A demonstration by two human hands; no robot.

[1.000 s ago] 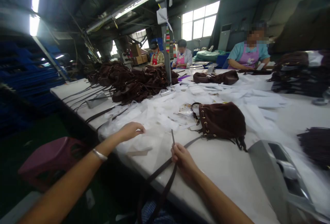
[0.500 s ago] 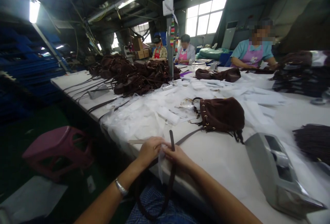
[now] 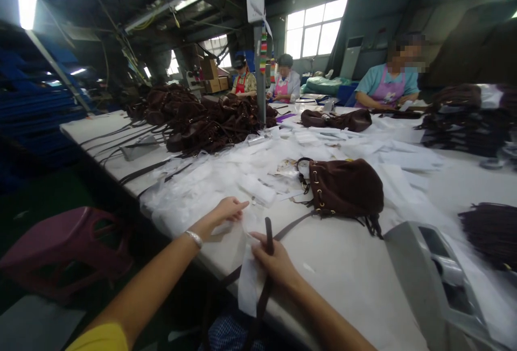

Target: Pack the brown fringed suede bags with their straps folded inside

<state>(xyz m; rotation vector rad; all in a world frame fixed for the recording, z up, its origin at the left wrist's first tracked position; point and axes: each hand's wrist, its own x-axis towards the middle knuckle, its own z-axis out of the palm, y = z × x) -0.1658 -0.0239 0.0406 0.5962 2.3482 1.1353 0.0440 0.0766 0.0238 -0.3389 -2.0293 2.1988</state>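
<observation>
A dark brown drawstring bag point(image 3: 345, 187) lies on its side on the white table. From it a brown strap point(image 3: 293, 225) runs to my right hand point(image 3: 274, 259), which is closed round the strap near its end; the tip stands up above the fingers. Between that thumb and fingers a thin white strip point(image 3: 247, 289) is also pinched, and it hangs over the table edge. Farther up and left is my left hand point(image 3: 229, 211), its fingers closed at what looks like the strip's upper end. The exact contact there is blurred.
A grey tape dispenser point(image 3: 424, 275) stands at right. White wrapping sheets point(image 3: 210, 178) cover the table's middle. Brown bags point(image 3: 210, 119) are heaped behind, with a metal post point(image 3: 260, 82) beside them. A pink stool point(image 3: 76, 243) is at left. Several people sit across the table.
My left hand has moved up and left, away from my right hand. The white strip now shows stretched out between and below them. My right hand still holds the strap.
</observation>
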